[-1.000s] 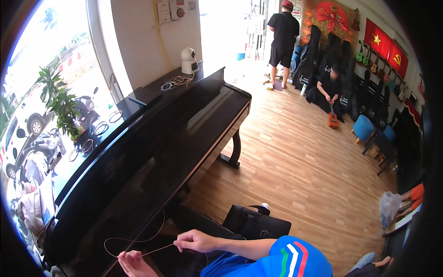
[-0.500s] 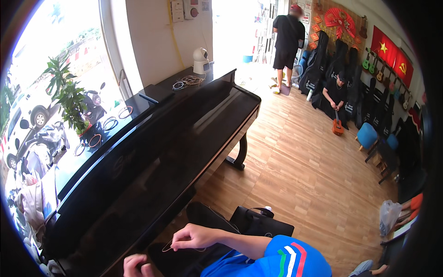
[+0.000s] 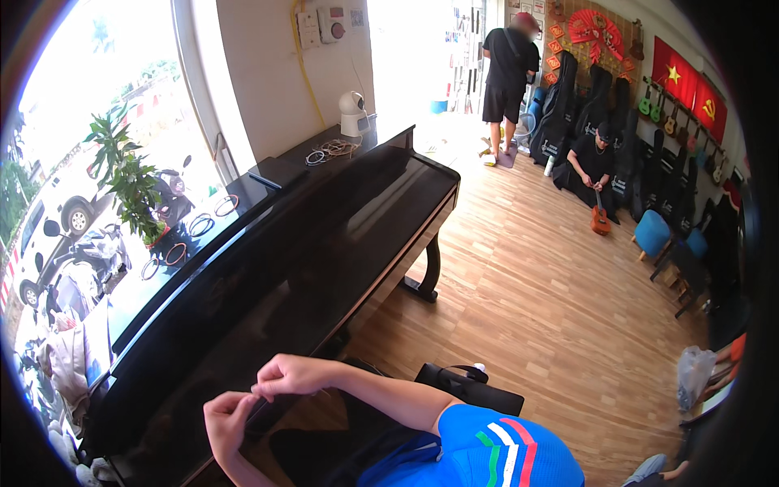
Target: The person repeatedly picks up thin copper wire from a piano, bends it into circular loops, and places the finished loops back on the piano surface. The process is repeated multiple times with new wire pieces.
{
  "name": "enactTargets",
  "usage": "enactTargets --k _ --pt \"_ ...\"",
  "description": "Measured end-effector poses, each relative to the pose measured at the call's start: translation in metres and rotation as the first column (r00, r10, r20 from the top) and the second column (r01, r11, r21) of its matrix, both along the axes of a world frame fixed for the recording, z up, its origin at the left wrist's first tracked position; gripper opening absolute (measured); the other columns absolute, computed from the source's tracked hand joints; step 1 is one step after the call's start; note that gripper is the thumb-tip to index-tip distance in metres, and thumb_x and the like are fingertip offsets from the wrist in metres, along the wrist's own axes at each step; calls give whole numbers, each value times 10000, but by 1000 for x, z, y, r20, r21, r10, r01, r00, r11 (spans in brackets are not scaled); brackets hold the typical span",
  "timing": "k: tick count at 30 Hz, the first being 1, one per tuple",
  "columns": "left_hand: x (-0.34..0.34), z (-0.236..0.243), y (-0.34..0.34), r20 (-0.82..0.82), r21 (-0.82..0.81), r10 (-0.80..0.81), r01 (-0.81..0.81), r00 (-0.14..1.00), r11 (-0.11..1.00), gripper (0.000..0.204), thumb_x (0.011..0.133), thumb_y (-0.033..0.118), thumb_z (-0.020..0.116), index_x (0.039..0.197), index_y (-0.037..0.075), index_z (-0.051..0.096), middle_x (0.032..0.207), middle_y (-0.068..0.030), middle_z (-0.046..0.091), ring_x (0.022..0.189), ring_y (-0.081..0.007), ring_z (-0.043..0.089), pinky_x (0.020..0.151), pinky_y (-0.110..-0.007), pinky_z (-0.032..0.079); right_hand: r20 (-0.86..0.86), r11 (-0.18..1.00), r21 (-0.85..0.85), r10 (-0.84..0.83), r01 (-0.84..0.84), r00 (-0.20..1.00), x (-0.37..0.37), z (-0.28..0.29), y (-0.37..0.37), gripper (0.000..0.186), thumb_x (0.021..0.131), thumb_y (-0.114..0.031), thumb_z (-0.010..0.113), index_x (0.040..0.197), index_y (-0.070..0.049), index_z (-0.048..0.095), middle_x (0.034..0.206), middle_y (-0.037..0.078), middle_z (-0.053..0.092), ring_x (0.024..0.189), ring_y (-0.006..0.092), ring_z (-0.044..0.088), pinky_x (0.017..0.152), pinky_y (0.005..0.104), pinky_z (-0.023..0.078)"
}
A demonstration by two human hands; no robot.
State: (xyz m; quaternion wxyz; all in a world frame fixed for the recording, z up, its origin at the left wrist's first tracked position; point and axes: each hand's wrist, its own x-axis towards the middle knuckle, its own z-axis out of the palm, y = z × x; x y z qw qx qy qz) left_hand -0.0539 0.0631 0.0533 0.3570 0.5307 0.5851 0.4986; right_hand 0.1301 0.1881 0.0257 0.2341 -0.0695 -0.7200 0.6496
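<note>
Over the near edge of the black upright piano (image 3: 324,252), my two hands meet with their fingertips together. My right hand (image 3: 296,375) is closed in a pinch, the forearm crossing from the right in a blue sleeve. Thumb and forefinger of my left hand (image 3: 228,420) are pressed together against the right fingertips. The thin string that hung from my right hand a moment ago is barely visible now. What lies between the left fingertips is too small to make out.
Coiled strings (image 3: 330,151) lie at the piano's far end beside a white camera (image 3: 354,114). A potted plant (image 3: 126,174) stands by the window. A black bag (image 3: 471,388) is right of the piano. One person (image 3: 509,73) stands; another sits with a small guitar (image 3: 600,219).
My left hand has risen and moved in to meet the right one, its fingers now pinched. My right hand has shifted left and upward. The view has turned slightly.
</note>
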Motion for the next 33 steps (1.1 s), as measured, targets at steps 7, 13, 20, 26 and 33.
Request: enactTargets --k 7,13,20,26,33 --pt "-40 -25 38 155 138 181 -203 971 969 157 945 128 657 855 4 690 613 94 486 531 17 337 485 -194 198 -177 789 -567 162 -235 971 -11 -6 38 314 1042 -309 504 816 -92 526 552 -95 302 424 21 235 392 218 160" --pt "-37 -36 30 118 163 296 -312 948 936 186 964 157 647 845 17 675 626 107 438 535 22 294 489 -205 166 -304 676 -670 126 -306 944 -3 -15 41 309 1053 -307 466 829 -102 521 550 -92 274 423 24 217 392 217 157" --pt "-22 -22 29 98 119 48 -60 994 991 270 925 98 655 1177 9 618 723 21 559 585 -25 479 518 -175 369 -224 691 -681 117 -241 968 -5 -9 38 312 1047 -281 482 798 -99 525 549 -97 277 426 22 224 402 213 157" --pt "-13 -16 28 180 243 37 -81 983 967 562 870 46 663 1402 25 482 861 -37 624 655 -58 559 570 -197 464 86 874 -444 259 -195 962 -28 11 40 313 1004 -270 563 760 -73 558 551 -94 330 435 18 267 399 218 183" --pt "-31 -26 29 -5 147 117 -115 993 982 176 982 119 584 969 1 713 646 61 521 575 -4 393 508 -189 285 -120 732 -614 283 -295 952 -40 0 40 291 1021 -258 514 804 -68 556 568 -92 329 438 19 274 406 205 199"
